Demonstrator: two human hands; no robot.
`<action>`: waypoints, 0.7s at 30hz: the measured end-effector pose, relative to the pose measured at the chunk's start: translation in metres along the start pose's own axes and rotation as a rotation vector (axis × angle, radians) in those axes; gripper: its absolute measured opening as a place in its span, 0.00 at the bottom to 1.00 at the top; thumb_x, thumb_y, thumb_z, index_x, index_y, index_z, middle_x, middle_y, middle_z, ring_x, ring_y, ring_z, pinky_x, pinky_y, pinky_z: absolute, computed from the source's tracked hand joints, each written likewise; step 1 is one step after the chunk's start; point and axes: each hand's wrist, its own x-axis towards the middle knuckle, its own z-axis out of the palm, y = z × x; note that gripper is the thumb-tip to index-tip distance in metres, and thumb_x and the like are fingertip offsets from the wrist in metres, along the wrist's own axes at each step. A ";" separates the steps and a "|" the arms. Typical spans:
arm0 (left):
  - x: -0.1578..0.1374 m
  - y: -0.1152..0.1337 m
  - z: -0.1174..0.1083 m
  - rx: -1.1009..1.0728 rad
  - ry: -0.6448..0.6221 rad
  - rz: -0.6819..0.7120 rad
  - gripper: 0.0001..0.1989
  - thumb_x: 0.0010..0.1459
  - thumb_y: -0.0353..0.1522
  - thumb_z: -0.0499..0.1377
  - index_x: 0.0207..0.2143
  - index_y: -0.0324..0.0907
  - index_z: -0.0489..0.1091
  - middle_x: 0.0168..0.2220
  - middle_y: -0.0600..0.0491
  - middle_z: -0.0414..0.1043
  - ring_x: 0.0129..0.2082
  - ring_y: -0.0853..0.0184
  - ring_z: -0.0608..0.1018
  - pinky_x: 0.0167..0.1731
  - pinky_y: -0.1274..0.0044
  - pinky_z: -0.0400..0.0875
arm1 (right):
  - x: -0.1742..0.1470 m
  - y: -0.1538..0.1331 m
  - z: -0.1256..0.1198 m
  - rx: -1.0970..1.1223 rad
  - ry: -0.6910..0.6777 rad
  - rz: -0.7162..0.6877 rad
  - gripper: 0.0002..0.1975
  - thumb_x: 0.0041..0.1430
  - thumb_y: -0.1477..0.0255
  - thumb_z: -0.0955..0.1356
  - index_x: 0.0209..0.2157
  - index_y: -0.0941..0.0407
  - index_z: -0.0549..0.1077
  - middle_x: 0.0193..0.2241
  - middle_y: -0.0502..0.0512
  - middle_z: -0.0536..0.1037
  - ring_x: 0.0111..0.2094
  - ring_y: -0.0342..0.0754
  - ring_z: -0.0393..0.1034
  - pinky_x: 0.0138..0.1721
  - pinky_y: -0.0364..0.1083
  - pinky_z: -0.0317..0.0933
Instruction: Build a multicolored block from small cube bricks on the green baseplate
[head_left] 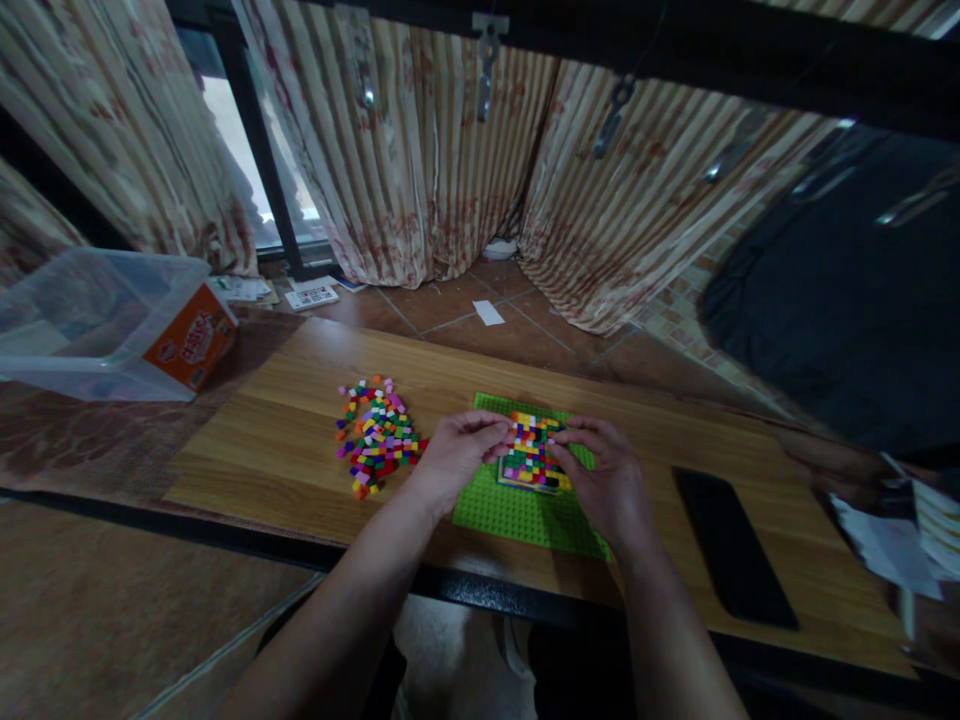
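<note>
A green studded baseplate lies on the wooden board, and a low block of multicoloured small bricks sits on it. My left hand is at the block's left edge, thumb and fingertips pinched together. At the right edge is my right hand, its thumb and forefinger closed close to the bricks. Whatever either pinch holds is too small to make out. A heap of loose coloured bricks is spread on the board to the left of the baseplate.
A black phone-like slab lies to the right on the wooden board. At far left stands a clear plastic bin with an orange label. Papers are at the right edge. Metal clips hang overhead before striped curtains.
</note>
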 end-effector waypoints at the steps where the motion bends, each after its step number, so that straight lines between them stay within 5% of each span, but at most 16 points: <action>1: 0.000 0.000 0.000 0.000 0.001 -0.002 0.05 0.49 0.29 0.67 0.29 0.36 0.77 0.26 0.52 0.76 0.25 0.73 0.74 0.29 0.80 0.64 | 0.000 0.000 0.001 0.008 0.005 0.007 0.05 0.55 0.66 0.71 0.30 0.51 0.79 0.41 0.56 0.76 0.45 0.54 0.70 0.50 0.58 0.62; 21: -0.002 0.002 0.002 -0.007 0.008 -0.013 0.03 0.49 0.28 0.67 0.28 0.36 0.77 0.25 0.52 0.75 0.24 0.74 0.73 0.28 0.81 0.64 | 0.003 0.012 0.002 0.241 0.029 0.282 0.11 0.51 0.60 0.73 0.28 0.54 0.78 0.43 0.58 0.77 0.47 0.55 0.71 0.46 0.56 0.64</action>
